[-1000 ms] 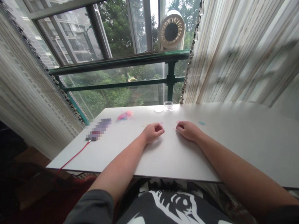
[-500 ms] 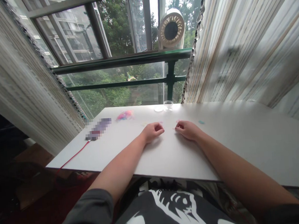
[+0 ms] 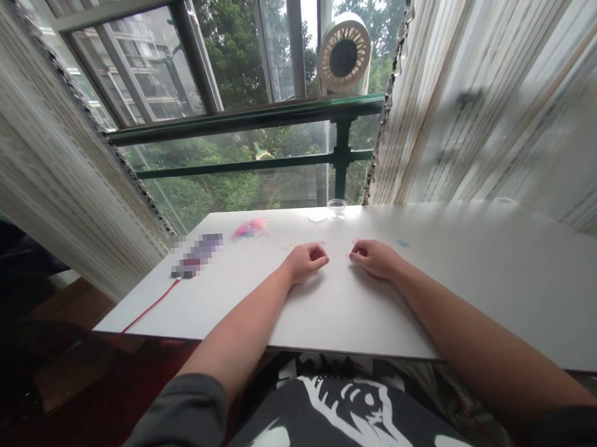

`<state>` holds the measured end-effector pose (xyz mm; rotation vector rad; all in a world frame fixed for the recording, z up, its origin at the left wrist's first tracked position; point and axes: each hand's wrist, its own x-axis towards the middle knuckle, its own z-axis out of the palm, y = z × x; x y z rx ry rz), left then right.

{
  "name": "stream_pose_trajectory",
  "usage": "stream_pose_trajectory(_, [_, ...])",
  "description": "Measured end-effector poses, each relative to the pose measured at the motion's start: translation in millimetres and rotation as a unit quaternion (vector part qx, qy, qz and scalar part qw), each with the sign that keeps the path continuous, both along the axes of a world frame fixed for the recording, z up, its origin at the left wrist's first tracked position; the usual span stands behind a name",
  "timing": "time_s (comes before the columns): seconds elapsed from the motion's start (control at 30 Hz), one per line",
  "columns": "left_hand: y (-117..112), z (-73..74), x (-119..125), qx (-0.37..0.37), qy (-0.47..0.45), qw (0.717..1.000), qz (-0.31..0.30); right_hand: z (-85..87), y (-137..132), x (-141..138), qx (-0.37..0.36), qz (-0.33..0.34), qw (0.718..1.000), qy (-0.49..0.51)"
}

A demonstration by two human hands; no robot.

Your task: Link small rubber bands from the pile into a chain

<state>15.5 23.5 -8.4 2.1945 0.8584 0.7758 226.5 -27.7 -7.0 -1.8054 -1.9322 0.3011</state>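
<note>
My left hand [image 3: 304,262] rests on the white table [image 3: 328,322], its fingers curled and the thumb meeting the fingertips. Across a narrow gap, my right hand [image 3: 375,259] lies in a similar closed pose. Whatever either set of fingertips may hold is too small to make out. Just beyond the left fingers shows a faint pale pink bit [image 3: 321,243], and a pinkish bit [image 3: 356,240] sits by the right knuckles. A pale yellow bit [image 3: 288,247] lies left of my left hand. To the right of my right hand is a small teal piece [image 3: 403,243].
At the back left lies a pile of small pink, orange and blue pieces [image 3: 250,228]. A clear round tub [image 3: 336,209] and a white lid [image 3: 317,216] stand at the far edge. A blurred-out device [image 3: 197,256] with a red cable [image 3: 147,303] occupies the left side.
Both hands keep nearly the same place and pose. The view has shifted very slightly; nothing is visibly picked up or let go.
</note>
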Motion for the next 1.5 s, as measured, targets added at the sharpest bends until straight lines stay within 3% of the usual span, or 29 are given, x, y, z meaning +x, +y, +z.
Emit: stream_pose_trajectory(1.5, [-0.1,0.2,0.7,0.005,0.006,1.000,-0.003,1.4,-0.3,0.0,-0.007,0.001,1.000,-0.010])
